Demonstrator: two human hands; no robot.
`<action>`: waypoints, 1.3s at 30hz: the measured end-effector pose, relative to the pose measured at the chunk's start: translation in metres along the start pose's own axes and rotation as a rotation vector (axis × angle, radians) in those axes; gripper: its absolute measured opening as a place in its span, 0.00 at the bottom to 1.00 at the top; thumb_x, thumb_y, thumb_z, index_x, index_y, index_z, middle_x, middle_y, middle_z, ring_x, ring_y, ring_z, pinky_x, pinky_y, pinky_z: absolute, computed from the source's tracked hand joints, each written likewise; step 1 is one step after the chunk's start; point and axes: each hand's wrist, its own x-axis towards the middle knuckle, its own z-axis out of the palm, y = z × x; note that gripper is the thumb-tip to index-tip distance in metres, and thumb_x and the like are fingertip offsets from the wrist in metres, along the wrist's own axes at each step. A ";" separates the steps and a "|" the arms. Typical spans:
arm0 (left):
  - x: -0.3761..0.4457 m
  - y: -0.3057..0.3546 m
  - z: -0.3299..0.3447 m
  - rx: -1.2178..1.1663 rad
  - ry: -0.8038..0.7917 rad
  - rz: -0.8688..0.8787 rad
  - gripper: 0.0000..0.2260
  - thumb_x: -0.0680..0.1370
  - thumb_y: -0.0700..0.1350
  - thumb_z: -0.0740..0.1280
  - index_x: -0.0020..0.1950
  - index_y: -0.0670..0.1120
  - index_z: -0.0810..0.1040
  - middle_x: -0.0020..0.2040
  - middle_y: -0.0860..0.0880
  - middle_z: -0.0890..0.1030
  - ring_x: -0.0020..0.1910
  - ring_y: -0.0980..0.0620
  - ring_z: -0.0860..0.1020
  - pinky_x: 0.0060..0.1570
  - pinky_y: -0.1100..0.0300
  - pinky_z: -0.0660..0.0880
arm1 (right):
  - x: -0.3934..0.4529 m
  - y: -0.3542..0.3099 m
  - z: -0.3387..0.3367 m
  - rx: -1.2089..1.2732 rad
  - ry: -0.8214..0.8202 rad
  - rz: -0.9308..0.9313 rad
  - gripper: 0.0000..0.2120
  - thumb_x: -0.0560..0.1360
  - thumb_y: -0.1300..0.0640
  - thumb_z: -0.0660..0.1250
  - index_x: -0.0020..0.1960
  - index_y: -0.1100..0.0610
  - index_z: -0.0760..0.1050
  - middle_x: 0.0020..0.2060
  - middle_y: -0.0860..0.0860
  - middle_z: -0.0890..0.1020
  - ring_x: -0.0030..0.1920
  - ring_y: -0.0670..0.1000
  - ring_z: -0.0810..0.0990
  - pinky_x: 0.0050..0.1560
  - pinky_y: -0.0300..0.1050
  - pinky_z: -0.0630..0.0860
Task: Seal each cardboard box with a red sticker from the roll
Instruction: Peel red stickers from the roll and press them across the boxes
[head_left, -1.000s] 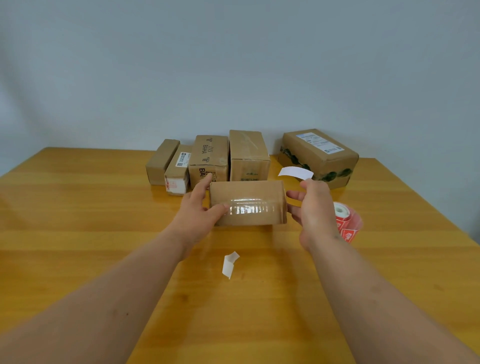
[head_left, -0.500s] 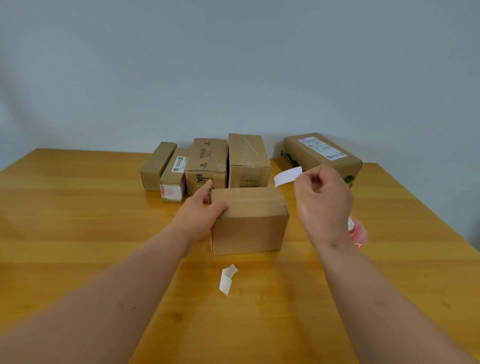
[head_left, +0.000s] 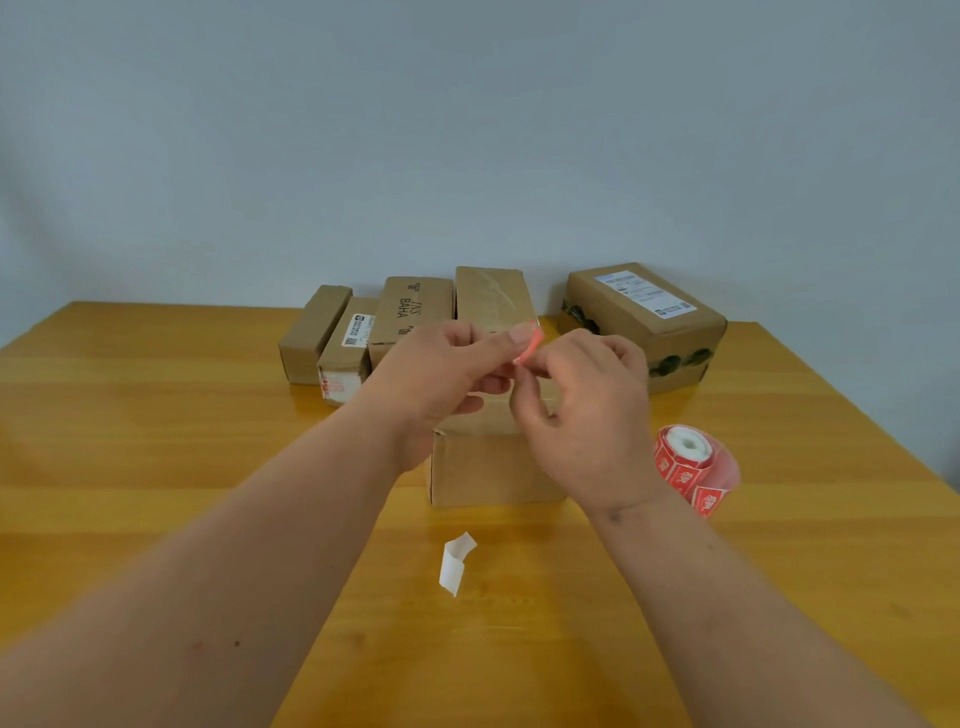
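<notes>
Both my left hand (head_left: 441, 374) and right hand (head_left: 582, 410) pinch the red sticker (head_left: 529, 345) at frame centre, above the box (head_left: 493, 467). Risk: it curls, sticks to my fingertips or tears while peeling. Roll (head_left: 693, 467) sits right of the box.

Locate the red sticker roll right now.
In the head view, the red sticker roll lies on the wooden table, right of the near cardboard box, beside the right hand.
</notes>
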 end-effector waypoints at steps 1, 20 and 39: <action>0.000 -0.001 0.000 -0.037 0.004 -0.015 0.12 0.73 0.54 0.73 0.46 0.45 0.80 0.43 0.49 0.85 0.42 0.55 0.81 0.47 0.56 0.74 | -0.002 0.000 0.000 -0.020 -0.015 -0.026 0.05 0.74 0.57 0.67 0.41 0.55 0.79 0.39 0.47 0.81 0.42 0.50 0.79 0.56 0.51 0.70; 0.008 0.004 -0.021 0.212 -0.031 -0.175 0.01 0.76 0.38 0.71 0.45 0.42 0.81 0.41 0.44 0.81 0.38 0.52 0.77 0.46 0.51 0.81 | 0.010 0.015 -0.012 0.415 -0.342 0.804 0.07 0.78 0.50 0.66 0.44 0.52 0.78 0.38 0.43 0.79 0.39 0.42 0.76 0.31 0.28 0.67; 0.040 -0.007 -0.010 0.728 0.038 -0.085 0.09 0.75 0.39 0.68 0.54 0.48 0.75 0.46 0.48 0.77 0.49 0.47 0.78 0.50 0.51 0.79 | 0.017 0.027 0.024 -0.095 -0.647 0.628 0.09 0.80 0.49 0.58 0.46 0.50 0.73 0.46 0.49 0.77 0.48 0.51 0.75 0.58 0.54 0.69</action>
